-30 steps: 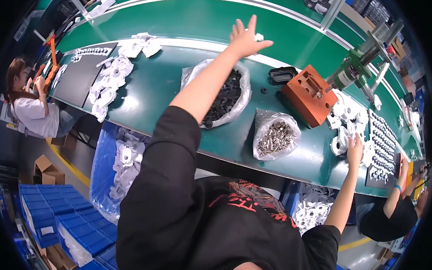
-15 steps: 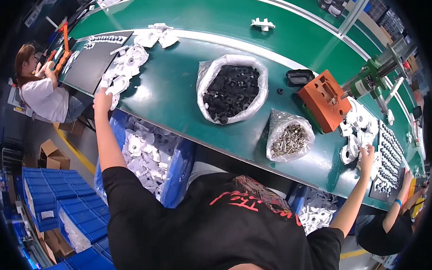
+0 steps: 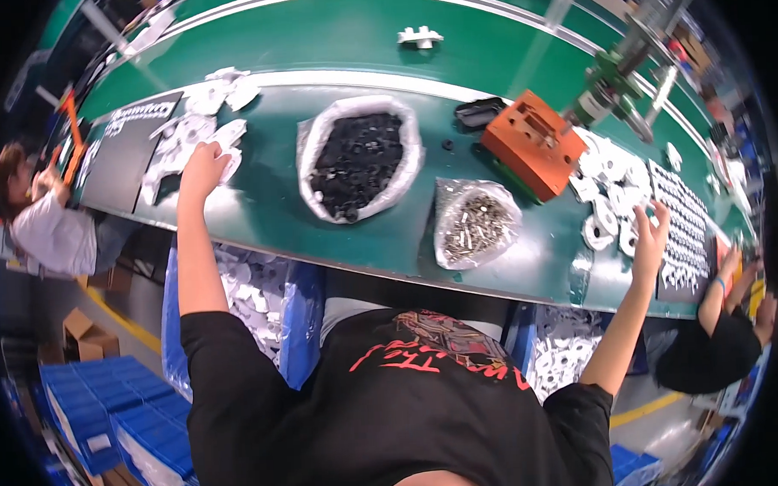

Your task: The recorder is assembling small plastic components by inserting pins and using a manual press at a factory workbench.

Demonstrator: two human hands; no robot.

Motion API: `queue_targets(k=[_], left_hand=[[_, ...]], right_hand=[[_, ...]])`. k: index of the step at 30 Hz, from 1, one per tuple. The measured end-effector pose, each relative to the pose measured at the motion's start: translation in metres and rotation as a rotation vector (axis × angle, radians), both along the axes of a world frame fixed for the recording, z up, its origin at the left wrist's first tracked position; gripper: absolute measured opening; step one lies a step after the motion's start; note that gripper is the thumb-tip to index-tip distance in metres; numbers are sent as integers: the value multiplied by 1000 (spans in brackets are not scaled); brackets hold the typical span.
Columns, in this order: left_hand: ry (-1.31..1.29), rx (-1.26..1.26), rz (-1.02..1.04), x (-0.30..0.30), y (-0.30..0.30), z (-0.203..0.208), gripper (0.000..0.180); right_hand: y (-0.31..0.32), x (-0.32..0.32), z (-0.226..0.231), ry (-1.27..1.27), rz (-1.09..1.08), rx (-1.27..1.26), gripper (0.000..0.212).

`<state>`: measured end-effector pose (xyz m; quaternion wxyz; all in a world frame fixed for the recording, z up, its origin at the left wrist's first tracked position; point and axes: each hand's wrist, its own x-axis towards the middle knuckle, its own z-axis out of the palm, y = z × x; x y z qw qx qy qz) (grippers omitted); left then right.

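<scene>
At the left of the bench, my left hand (image 3: 203, 171) is closed on a white plastic part (image 3: 230, 135) at the edge of a loose heap of similar white parts (image 3: 173, 146). Its fingertips are partly hidden behind the back of the hand. Over on the right, my right hand (image 3: 652, 232) has its fingers apart, with nothing visible between them. It hovers beside a second heap of white plastic parts (image 3: 607, 220), close to a dark board (image 3: 680, 291) bearing rows of small white and dark pieces.
Between my arms stand a bag of black parts (image 3: 360, 163) and a bag of metal pins (image 3: 477, 227). An orange block fixture (image 3: 533, 144) sits under a green press (image 3: 602, 94). Bins of white parts (image 3: 252, 295) are below the edge. Co-workers (image 3: 50, 220) sit on both sides.
My left hand has moved up and inward over the left heap. My right hand has risen and its fingers have spread. The whole view has shifted, so the bench things appear further left.
</scene>
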<state>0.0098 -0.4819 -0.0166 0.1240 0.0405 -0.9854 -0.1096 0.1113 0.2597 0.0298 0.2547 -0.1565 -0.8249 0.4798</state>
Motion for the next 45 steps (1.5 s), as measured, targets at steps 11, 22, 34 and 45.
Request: queue_targets(k=[11, 22, 34, 45], left_hand=[[-57, 1423, -819, 58, 340, 87, 11], [-13, 1637, -730, 79, 383, 48, 21], [25, 1853, -658, 93, 379, 51, 34], [366, 282, -1098, -35, 396, 66, 10]], right_hand=[[-218, 26, 26, 418, 562, 215, 77], [-251, 27, -3, 430, 520, 64, 77], [-250, -20, 4, 488, 548, 48, 97], [-238, -4, -18, 329, 558, 399, 25]])
